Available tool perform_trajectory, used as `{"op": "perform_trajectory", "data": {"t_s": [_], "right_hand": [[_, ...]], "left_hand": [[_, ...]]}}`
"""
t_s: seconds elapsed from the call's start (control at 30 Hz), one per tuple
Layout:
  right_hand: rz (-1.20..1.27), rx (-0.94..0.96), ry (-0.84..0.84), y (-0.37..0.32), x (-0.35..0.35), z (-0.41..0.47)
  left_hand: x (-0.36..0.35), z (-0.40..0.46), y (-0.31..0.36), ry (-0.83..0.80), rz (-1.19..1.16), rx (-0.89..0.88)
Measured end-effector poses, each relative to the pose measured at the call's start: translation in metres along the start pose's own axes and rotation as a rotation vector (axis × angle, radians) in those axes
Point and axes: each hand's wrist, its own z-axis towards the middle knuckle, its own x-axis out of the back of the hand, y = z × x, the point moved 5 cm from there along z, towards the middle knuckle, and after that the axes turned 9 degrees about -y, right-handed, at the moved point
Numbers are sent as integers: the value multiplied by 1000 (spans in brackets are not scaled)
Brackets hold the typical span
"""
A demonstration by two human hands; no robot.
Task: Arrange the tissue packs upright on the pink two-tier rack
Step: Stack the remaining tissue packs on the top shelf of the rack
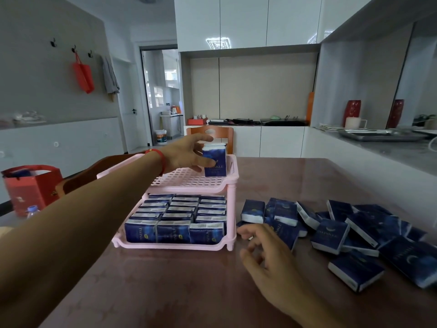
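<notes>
A pink two-tier rack (233,185) stands on the brown surface (165,280). Its lower tier is packed with dark blue tissue packs (175,216) standing upright in rows, three across, right up to the front edge. The upper tier is bare pink grid except at its far right corner, where a single tissue pack (215,162) stands upright.

The left hand (186,153) reaches over the upper tier with a red band on its wrist. Its grip is on that single pack: the thumb lies low against the pack's front left side and the fingers curve over its top and back.

To the right of the rack, a loose heap of tissue packs (350,230) lies on the surface, most flat or leaning on one another, a few overlapping. The right hand (264,252) hovers low over the surface between the rack and the heap, near the closest packs. Its fingers are loosely curled and spread, holding nothing.

At the far left, a red gift bag (28,185) and the cap of a water bottle (33,209) sit beyond the left forearm. A wooden chair (210,133) stands behind the rack.
</notes>
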Motion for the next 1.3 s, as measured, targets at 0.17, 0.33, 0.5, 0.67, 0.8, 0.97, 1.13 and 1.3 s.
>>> {"op": "perform_trajectory", "data": {"t_s": [0.17,0.33,0.5,0.67,0.8,0.97,1.13,1.3], "right_hand": [[3,3,-16,-2,1,-2],[7,-5,8,0,3,0],[-53,-12,85,6,10,1],[-464,-170,314,25,44,6],[-738,-436,71,46,47,2],[-778,-474,-33,47,40,4],[-331,-364,91,44,43,-3],[-203,-15,52,0,42,-7]], "left_hand": [[-2,1,3,12,13,-7],[0,-2,5,11,30,-4],[1,-19,16,77,144,-38],[-12,-84,54,632,478,-328],[-87,-144,69,701,527,-607],[-189,-142,35,223,500,-585],[-208,-127,-4,257,182,-292],[-209,-126,-21,117,-694,12]]}}
